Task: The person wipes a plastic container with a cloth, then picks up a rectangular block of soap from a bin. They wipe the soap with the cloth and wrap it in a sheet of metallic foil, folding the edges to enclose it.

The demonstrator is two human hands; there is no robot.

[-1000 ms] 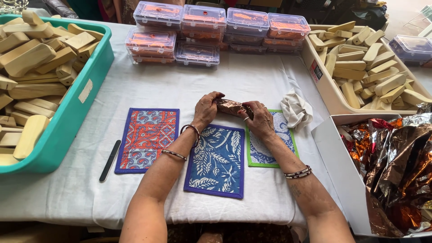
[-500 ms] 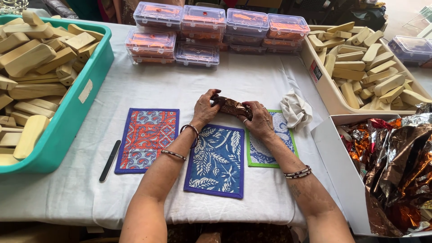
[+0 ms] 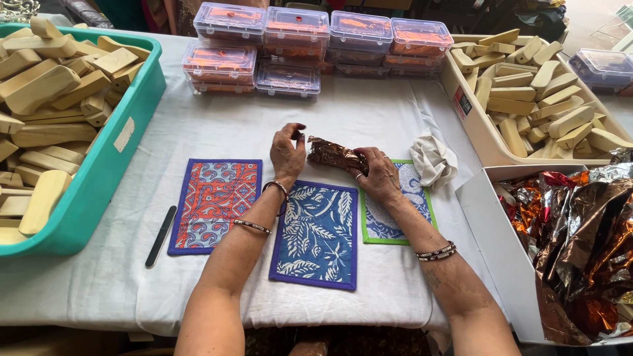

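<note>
1. Head view: the right hand (image 3: 379,175) grips one end of a foil-wrapped bar (image 3: 333,155), held above the surface (image 3: 217,128).
2. The bar's long axis runs left-right; its free end points toward the left hand (image 3: 288,151), just beside it, fingers loosely curled and holding nothing.

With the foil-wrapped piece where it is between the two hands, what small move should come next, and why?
Probably bring the left hand back onto the near end of the foil-wrapped bar and press the foil flat. The right hand alone grips its other end above the blue leaf mat, while the left hand's fingers sit open just beside it and the wrap looks crinkled.
</note>
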